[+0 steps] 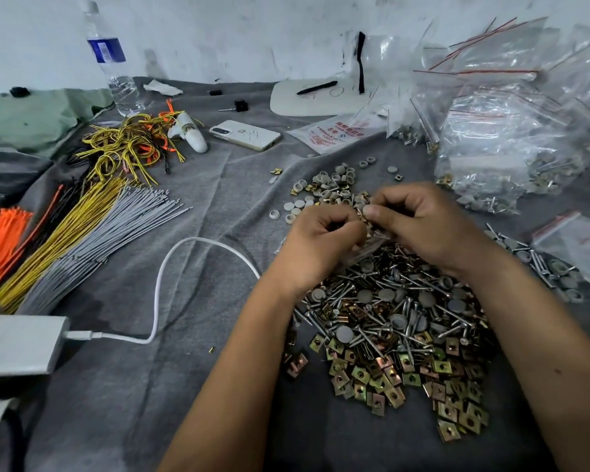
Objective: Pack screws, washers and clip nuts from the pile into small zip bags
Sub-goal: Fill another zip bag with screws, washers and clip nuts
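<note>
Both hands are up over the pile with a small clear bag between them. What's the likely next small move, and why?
Probably dropping the pinched pieces into the small zip bag: the left hand and right hand meet at its mouth above the pile, fingers curled. Whether the bag is already full cannot be told.

hardware pile [389,321] lies centre; cable ties [82,240] left; filled zip bags [504,148] right; phone [245,134] behind.

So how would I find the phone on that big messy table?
Start at the tall water bottle standing by the wall. Just right of the tangled yellow and orange wires lies the phone, flat on the grey cloth. It is the only shiny white slab, with scratches.
</note>
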A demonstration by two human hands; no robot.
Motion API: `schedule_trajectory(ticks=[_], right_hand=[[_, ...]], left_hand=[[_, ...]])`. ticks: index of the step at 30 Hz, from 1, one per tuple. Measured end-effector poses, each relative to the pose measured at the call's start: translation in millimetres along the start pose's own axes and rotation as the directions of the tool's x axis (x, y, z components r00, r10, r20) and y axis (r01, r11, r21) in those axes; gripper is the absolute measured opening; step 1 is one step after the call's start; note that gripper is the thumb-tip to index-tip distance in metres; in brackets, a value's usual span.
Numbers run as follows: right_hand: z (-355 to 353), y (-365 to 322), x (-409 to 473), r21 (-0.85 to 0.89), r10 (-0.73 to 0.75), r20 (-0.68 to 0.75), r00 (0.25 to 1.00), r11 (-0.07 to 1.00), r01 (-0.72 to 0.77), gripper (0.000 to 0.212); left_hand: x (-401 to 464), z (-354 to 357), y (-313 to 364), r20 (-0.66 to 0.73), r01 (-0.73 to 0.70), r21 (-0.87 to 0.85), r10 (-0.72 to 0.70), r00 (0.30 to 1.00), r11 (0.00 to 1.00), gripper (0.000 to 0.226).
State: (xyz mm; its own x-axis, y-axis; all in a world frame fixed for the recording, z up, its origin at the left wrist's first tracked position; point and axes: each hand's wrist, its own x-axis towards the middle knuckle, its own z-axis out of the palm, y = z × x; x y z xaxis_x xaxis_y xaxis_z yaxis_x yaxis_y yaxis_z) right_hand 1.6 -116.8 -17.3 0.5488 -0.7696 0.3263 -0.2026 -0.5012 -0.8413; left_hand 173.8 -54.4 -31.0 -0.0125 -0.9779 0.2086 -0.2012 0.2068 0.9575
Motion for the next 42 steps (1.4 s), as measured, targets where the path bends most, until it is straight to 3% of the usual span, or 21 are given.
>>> schedule_trajectory(ticks=[6, 11, 18, 20, 22, 23, 25, 30, 32, 36, 40, 42], right_hand=[[5.0, 3.7, -0.1, 0.257, 0.123, 0.038, 0.992, 0.958, -0.128, 0.018], [-9.1, -7.6, -2.9, -0.089, -0.038, 0.204, 0.978, 0.994, 0.058, 0.024], [-14.7, -7.5, -4.5, 0.060, 0.005, 0.354, 0.935, 0.998, -0.028, 0.021], [-30.4, 0.1, -2.6, 0.191, 0.094, 0.191, 0.977, 0.973, -0.131, 0.021], [-49.4, 6.4, -2.1, 0.388, 0.164, -0.066, 0.984, 0.913, -0.126, 0.023], [-52.5, 9.1, -2.3, 0.409, 0.174, -0.144, 0.974, 0.907, -0.102, 0.024], [-42.2, 10.7, -3.6, 0.288, 0.143, -0.198, 0.970, 0.954, -0.081, 0.020], [0.5, -14.3, -3.7, 0.089, -0.190, -0.030, 0.981, 0.977, 0.192, 0.021], [6.5, -18.0, -3.6, -0.044, -0.209, 0.013, 0.978, 0.977, 0.210, 0.026], [7.2, -16.0, -4.5, -0.221, -0.242, 0.010, 0.970, 0.946, 0.238, 0.015], [12.3, -15.6, -0.2, -0.389, -0.325, -0.024, 0.945, 0.874, 0.291, 0.013], [14.7, -15.5, 0.8, -0.435, -0.308, -0.026, 0.951, 0.860, 0.267, 0.014]], left_hand=[[1.6, -1.5, 1.6, 0.015, -0.024, 0.021, 0.024, 1.000, 0.999, 0.032], [-2.8, -4.7, 4.1, 0.137, 0.015, -0.042, -0.009, 0.990, 0.999, 0.027], [-4.0, -10.1, 3.4, 0.294, 0.130, -0.169, -0.076, 0.953, 0.977, 0.029], [-6.1, -20.4, 3.2, 0.284, 0.150, -0.201, -0.089, 0.955, 0.968, 0.023], [-6.8, -29.0, 3.4, 0.172, 0.153, -0.298, -0.105, 0.980, 0.942, 0.018], [-5.8, -30.2, 3.8, 0.112, 0.146, -0.363, -0.113, 0.987, 0.920, 0.016], [-3.3, -26.3, 4.2, 0.021, 0.117, -0.401, -0.118, 0.993, 0.909, 0.017], [-2.7, -17.5, 5.2, -0.073, 0.039, -0.280, -0.062, 0.995, 0.959, 0.030], [-3.6, -17.8, 6.2, -0.119, -0.010, -0.198, -0.014, 0.993, 0.980, 0.029], [-4.9, -16.5, 4.2, -0.277, -0.113, 0.011, 0.112, 0.954, 0.994, 0.024], [-5.3, -11.7, 3.6, -0.370, -0.206, 0.352, 0.337, 0.866, 0.913, 0.019], [-5.8, -8.7, 3.7, -0.366, -0.223, 0.404, 0.380, 0.849, 0.887, 0.018]])
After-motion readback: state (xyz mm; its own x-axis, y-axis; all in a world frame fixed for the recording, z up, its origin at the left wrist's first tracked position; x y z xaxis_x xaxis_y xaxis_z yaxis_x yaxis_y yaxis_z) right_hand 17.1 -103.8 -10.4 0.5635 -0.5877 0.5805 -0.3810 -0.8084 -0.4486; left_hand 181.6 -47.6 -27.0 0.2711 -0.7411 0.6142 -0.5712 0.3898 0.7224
